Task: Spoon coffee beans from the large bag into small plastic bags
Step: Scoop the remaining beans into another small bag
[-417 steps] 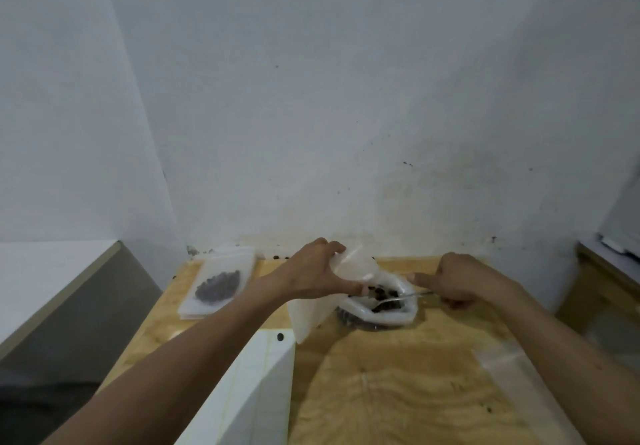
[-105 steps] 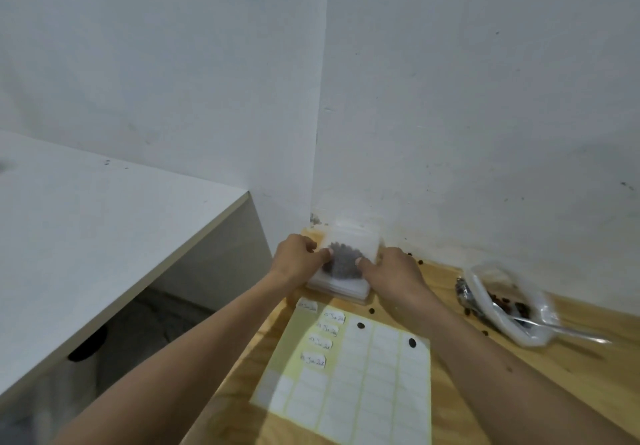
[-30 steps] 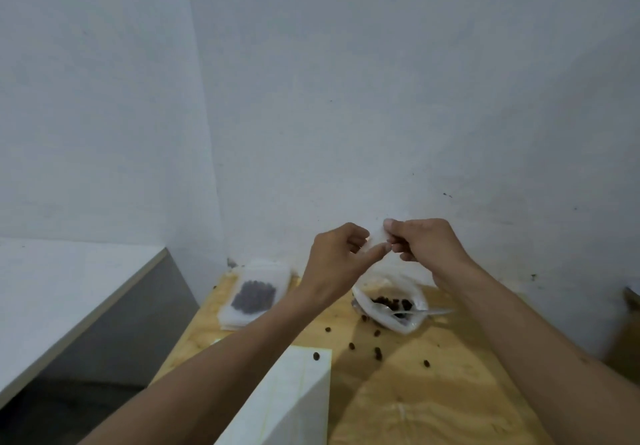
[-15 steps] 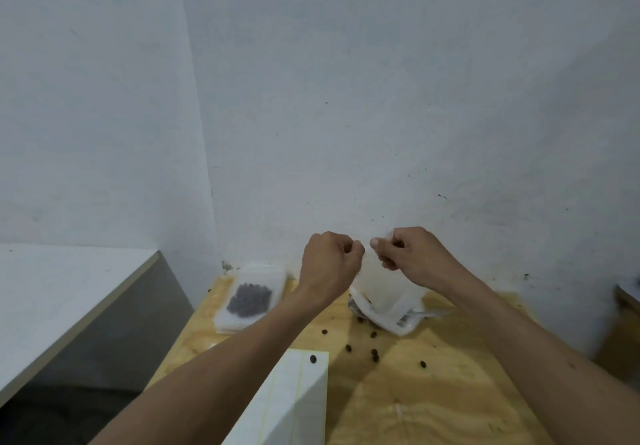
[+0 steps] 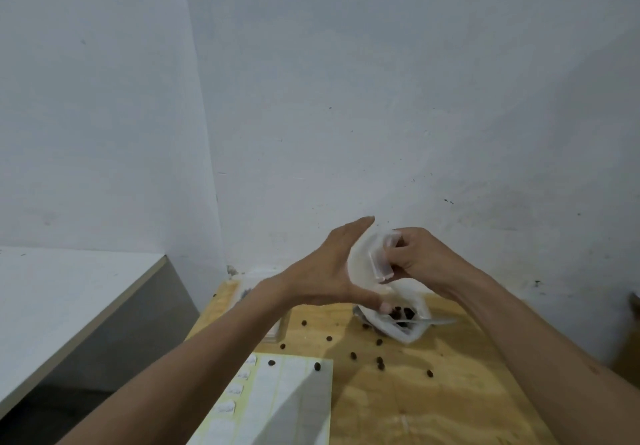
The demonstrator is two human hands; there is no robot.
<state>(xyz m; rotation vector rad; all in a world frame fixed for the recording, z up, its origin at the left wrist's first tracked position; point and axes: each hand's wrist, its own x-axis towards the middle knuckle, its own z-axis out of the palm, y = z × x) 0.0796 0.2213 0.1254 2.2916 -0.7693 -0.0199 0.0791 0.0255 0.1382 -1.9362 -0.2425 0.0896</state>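
Note:
I hold a small clear plastic bag (image 5: 363, 264) in the air above the table between both hands. My left hand (image 5: 332, 271) has straight fingers along the bag's left side with the thumb under it. My right hand (image 5: 419, 261) pinches the bag's top edge with curled fingers. Below them the large bag (image 5: 412, 326) lies open on the wooden table (image 5: 433, 410) with dark coffee beans inside. A metal spoon (image 5: 429, 322) rests in its mouth, handle pointing right.
Several loose beans (image 5: 379, 363) are scattered on the wood. A sheet of white labels (image 5: 287, 406) lies at the front left. A stack of filled small bags (image 5: 249, 288) sits mostly behind my left forearm. A white shelf (image 5: 62, 306) stands left; walls are close behind.
My left hand has opened from a pinch into straight fingers spread along the small bag. The bag has spread wider between my hands. The camera has tilted slightly.

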